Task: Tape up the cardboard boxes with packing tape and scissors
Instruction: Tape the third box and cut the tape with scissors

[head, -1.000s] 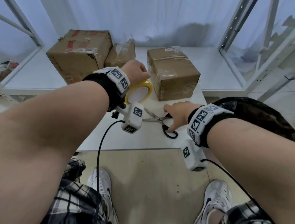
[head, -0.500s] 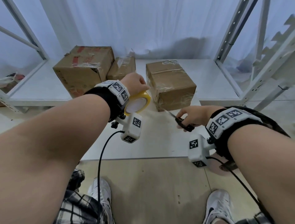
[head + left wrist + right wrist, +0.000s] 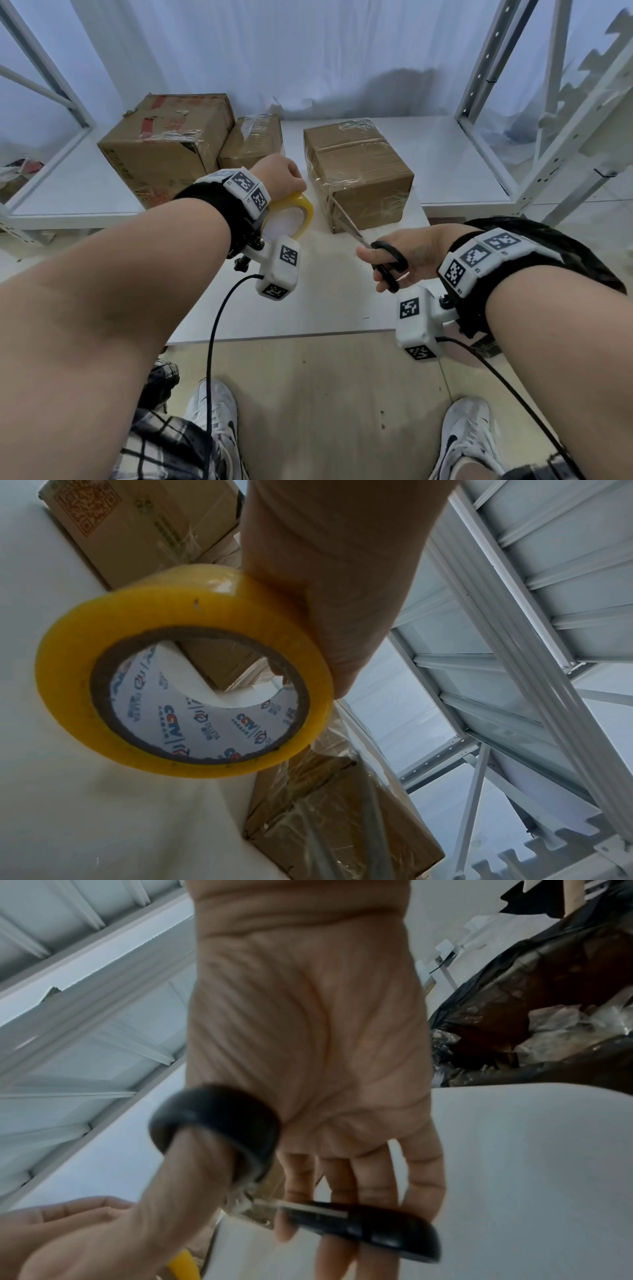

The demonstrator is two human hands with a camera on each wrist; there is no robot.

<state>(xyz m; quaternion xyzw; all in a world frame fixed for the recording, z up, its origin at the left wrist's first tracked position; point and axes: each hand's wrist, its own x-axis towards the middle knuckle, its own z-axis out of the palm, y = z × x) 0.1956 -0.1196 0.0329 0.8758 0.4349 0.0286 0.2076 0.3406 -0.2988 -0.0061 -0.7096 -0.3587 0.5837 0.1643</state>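
Left hand (image 3: pixel 279 176) grips tape roll (image 3: pixel 291 219); right hand (image 3: pixel 407 258) grips scissors (image 3: pixel 383 257).

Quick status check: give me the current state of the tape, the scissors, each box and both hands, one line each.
Yellow tape roll: lifted, held by left hand.
Scissors: lifted, gripped by right hand, thumb through one handle loop, blades toward the nearest box.
Nearest box: closed, clear tape over it.
Big left box: closed, old tape on top.
Small middle box: closed, taped.
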